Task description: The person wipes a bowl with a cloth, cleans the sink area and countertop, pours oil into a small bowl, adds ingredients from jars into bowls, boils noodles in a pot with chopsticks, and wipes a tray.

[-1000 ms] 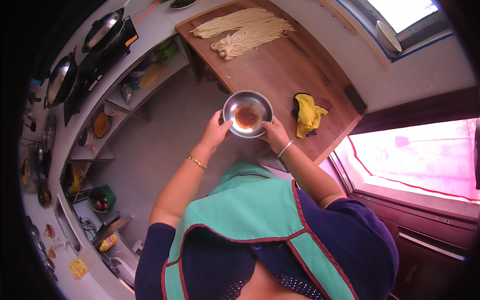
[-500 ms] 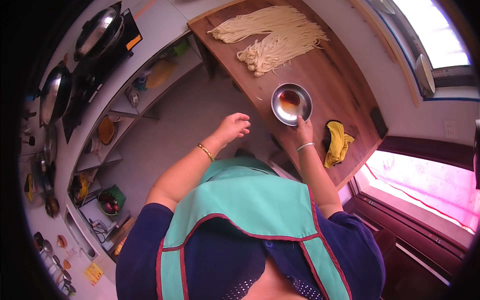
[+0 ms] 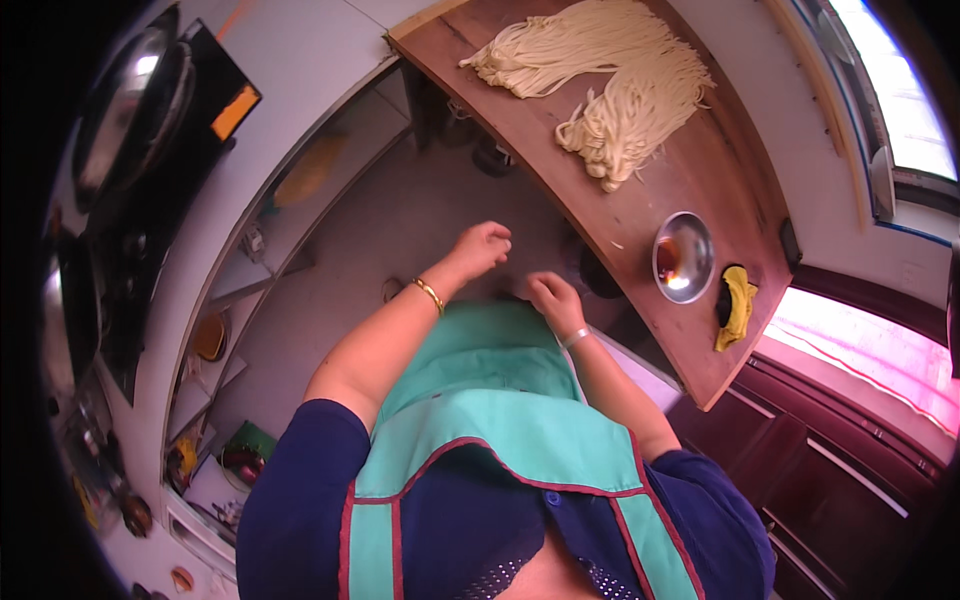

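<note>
My left hand [image 3: 481,250] hangs in the air over the floor, its fingers loosely bent and slightly apart, holding nothing. Close to it on the right, in front of the green apron [image 3: 475,350], is my right hand [image 3: 555,302], its fingers curled in and nothing seen in them. A round metal bowl [image 3: 697,240] with a dark reddish-brown liquid in it stands on the wooden table [image 3: 620,290], apart from both hands. Farther back on that table lie two bundles of long pale noodles [image 3: 560,50]. Beside the bowl, a crumpled yellow and black cloth [image 3: 738,308] lies near the table's edge.
On the left runs a white counter [image 3: 300,55] with a black stove [image 3: 215,85] and pans [image 3: 125,120] on it. Open shelves [image 3: 240,285] below hold kitchen things. A window [image 3: 905,90] is at the upper right, dark red cabinets [image 3: 780,470] at the lower right.
My right hand has let go of the bowl and drawn back left toward my left hand. The bowl now stands on the table. My view has turned, shifting table and counter.
</note>
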The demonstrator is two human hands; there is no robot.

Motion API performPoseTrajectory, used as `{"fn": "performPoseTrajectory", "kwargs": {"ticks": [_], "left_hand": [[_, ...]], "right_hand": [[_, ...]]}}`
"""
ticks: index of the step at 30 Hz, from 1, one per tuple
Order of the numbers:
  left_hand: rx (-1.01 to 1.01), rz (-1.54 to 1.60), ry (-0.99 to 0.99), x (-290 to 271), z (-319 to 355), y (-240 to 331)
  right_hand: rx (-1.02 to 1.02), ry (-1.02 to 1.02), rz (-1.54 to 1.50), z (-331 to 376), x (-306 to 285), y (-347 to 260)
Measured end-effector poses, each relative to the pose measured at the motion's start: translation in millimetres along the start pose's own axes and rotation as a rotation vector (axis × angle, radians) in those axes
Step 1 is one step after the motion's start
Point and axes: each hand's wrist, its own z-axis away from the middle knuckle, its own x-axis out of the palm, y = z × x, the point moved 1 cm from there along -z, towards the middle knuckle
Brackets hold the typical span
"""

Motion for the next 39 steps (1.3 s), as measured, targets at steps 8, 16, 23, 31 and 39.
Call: {"fn": "performPoseTrajectory", "kwargs": {"ticks": [8,16,23,31,39], "left_hand": [[0.28,-0.095,0.152,-91,-281,-109],[0.055,0.982,-0.026,-89,-412,-131],[-0.102,0.886,0.085,-95,-274,-152],[-0.206,0.843,-0.101,-63,-29,-2],[-0.054,0.79,-0.511,-8,217,174]], "right_hand": [[-0.654,0.341,0.885,-279,50,38],[-0.355,0.216,1.393,-424,42,72],[-0.359,0.193,0.809,-312,89,78],[-0.331,0.231,0.384,-78,75,-92],[-0.51,0.172,0.261,170,24,-257]]}}
